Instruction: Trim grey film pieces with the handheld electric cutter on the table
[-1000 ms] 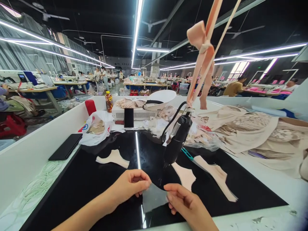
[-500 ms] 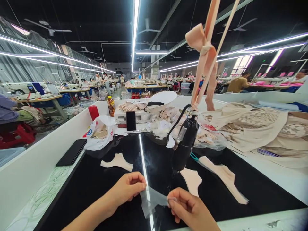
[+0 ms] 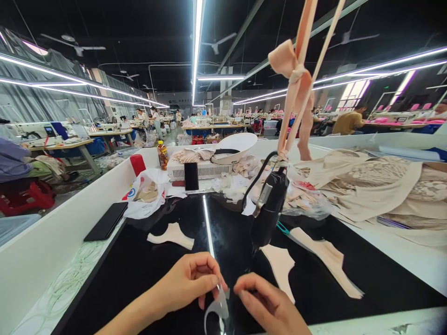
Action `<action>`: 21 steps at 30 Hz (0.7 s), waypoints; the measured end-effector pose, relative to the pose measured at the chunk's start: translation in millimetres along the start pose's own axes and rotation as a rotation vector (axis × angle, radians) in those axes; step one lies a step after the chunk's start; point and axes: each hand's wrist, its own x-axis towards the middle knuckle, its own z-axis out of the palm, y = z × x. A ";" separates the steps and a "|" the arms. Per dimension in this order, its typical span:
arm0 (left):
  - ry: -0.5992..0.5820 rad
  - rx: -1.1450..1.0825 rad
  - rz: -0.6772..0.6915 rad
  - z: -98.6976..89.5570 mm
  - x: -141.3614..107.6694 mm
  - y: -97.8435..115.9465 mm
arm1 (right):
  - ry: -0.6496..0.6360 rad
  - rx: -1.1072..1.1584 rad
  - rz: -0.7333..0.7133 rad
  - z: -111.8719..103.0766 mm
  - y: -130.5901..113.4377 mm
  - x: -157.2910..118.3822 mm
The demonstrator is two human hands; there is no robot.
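Slackened since half a second ago, when it was drawn out between both hands, the translucent film (image 3: 221, 306) hangs folded and curled, low over the near middle of the black work surface (image 3: 136, 265). The left hand (image 3: 195, 281) pinches its upper end between thumb and fingers. Just to the right, the right hand (image 3: 267, 300) has its fingers bent in toward the thumb; from where I stand I can't tell whether they hold anything. I'd expect the stuff to weigh next to nothing, limp, a bit slippery, apt to crease or tear if tugged. Best taken by two corners, lightly. A beige cut piece (image 3: 279, 267) lies just beyond the right hand.
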 end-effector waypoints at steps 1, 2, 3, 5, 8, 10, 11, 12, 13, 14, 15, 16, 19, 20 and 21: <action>-0.025 -0.031 0.021 1.3 -1.2 1.8 | 0.044 0.005 0.003 2.2 1.4 1.5; -0.053 -0.061 0.035 2.3 -2.3 3.5 | 0.070 0.007 -0.004 5.0 2.9 3.0; -0.079 -0.087 0.048 2.9 -3.3 4.9 | 0.076 0.017 -0.024 8.4 4.4 4.4; -0.121 -0.130 0.067 3.0 -4.7 6.5 | 0.030 0.066 -0.075 15.2 6.7 6.7; -0.125 -0.196 0.069 -0.3 -5.0 4.5 | -0.080 0.146 -0.112 20.6 8.6 9.3; -0.086 -0.235 0.044 -4.4 -3.8 0.6 | -0.100 0.105 -0.113 19.6 9.6 10.7; -0.059 -0.241 0.025 -6.7 -2.9 -1.6 | -0.097 0.058 -0.111 18.2 10.2 11.2; -0.030 -0.232 0.002 -9.0 -1.9 -4.0 | -0.094 0.000 -0.108 16.5 11.0 11.6; 0.002 -0.210 -0.022 -11.2 -0.8 -6.3 | -0.089 -0.067 -0.107 14.9 12.1 11.9; 0.036 -0.176 -0.049 -13.3 0.2 -8.7 | -0.081 -0.139 -0.112 13.6 13.4 12.2; 0.072 -0.132 -0.076 -15.3 1.1 -11.2 | -0.070 -0.212 -0.127 12.5 15.2 12.5; 0.107 -0.081 -0.102 -17.1 1.8 -13.6 | -0.054 -0.287 -0.154 11.7 17.4 12.9; 0.210 0.103 -0.150 -22.1 1.3 -20.3 | -0.024 -0.514 -0.287 9.5 26.2 15.8; 0.234 0.175 -0.152 -23.8 0.0 -21.9 | -0.023 -0.589 -0.341 8.4 29.7 17.3; 0.253 0.265 -0.147 -25.5 -2.0 -23.1 | -0.023 -0.662 -0.397 7.2 33.2 19.0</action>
